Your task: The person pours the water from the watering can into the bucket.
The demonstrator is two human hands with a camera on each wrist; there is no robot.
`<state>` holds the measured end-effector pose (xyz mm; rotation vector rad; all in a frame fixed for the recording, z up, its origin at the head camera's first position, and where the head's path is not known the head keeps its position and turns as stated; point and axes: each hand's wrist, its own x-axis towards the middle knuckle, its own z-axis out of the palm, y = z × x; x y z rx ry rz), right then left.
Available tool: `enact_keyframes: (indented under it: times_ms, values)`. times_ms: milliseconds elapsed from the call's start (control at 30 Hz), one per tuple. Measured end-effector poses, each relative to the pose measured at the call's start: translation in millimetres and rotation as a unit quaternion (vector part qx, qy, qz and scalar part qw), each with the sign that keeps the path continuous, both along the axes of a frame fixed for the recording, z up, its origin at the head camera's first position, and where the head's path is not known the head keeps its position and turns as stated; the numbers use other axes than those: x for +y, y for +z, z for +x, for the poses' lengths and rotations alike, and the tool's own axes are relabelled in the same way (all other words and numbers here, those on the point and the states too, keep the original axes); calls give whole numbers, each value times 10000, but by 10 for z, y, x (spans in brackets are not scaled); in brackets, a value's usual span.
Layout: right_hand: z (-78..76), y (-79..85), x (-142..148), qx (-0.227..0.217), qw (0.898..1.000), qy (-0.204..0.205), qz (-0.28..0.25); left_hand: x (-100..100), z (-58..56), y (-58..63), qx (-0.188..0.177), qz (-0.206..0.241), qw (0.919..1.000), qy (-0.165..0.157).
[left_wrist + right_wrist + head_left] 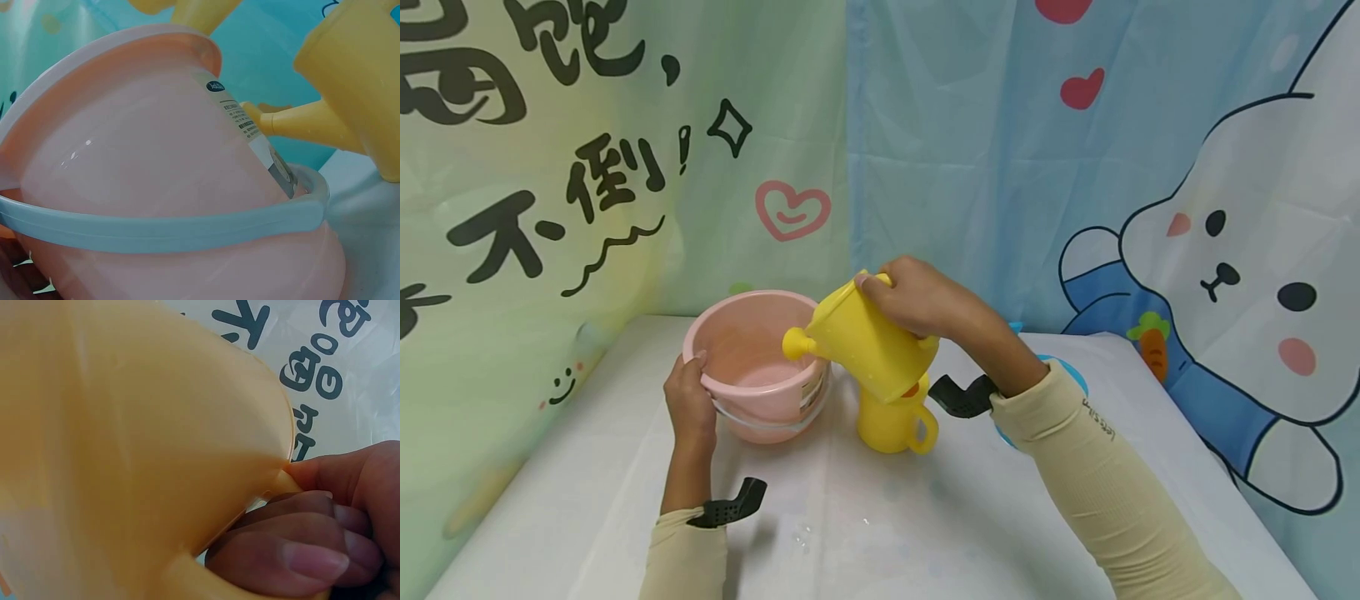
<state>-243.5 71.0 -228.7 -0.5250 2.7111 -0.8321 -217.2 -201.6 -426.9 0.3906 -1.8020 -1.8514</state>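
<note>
My left hand (691, 404) grips the pink bucket (760, 404) at its left side, thumb by the rim and fingers against the outer wall. The bucket is tilted a little, its pale handle (162, 232) hanging down across the front. My right hand (921, 296) holds a yellow watering can (876, 346) by its handle, fingers curled round it in the right wrist view. That can leans left, its spout head (797, 343) over the bucket's right rim. Below it, a second yellow watering can (883, 429) stands on the table, partly hidden by the raised one.
A blue item (1067, 375) lies behind my right forearm, mostly hidden. Small water drops (802, 537) dot the white tablecloth (827, 517) in front. A printed curtain (925, 167) hangs behind the table.
</note>
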Motion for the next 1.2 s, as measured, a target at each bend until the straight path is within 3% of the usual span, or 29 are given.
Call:
enact_keyframes:
  times_ms: [1200]
  values:
    - [-9, 52, -52, -150, 9999, 30, 69, -6, -12, 4, 82, 27, 9999, 60]
